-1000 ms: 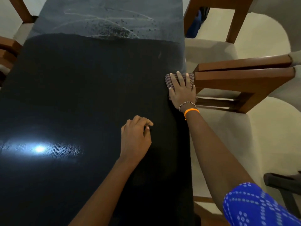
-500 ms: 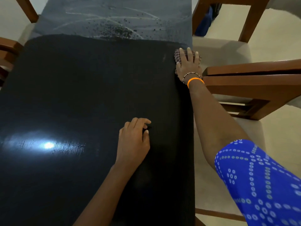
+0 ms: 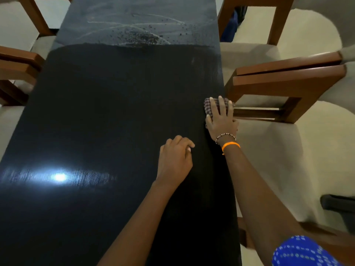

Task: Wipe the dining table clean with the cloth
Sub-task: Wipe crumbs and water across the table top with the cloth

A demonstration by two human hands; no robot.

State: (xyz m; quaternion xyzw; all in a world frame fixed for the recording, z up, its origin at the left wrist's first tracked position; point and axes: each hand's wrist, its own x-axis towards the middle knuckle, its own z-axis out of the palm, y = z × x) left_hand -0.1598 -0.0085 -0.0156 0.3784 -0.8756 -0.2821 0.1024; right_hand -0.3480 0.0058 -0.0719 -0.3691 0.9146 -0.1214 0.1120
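The long black dining table point(image 3: 107, 116) runs away from me, glossy and dark up close. Its far end is dull grey with pale streaks and a patch of dark crumbs point(image 3: 142, 36). My right hand point(image 3: 221, 120) lies flat on a small checked cloth point(image 3: 208, 106) at the table's right edge, fingers spread over it, pressing it down. Only the cloth's far part shows past my fingers. My left hand point(image 3: 175, 159) rests on the tabletop nearer to me, fingers loosely curled, holding nothing.
A wooden chair point(image 3: 284, 83) with a beige seat stands tight against the table's right edge, right beside the cloth. A second one point(image 3: 249, 20) stands farther back on the right. More chairs point(image 3: 17, 66) line the left side. A dark object point(image 3: 340, 206) sits low right.
My right hand slid the cloth along the right edge towards the far end, then pulled it back nearer to me. The left hand stayed in place on the table.
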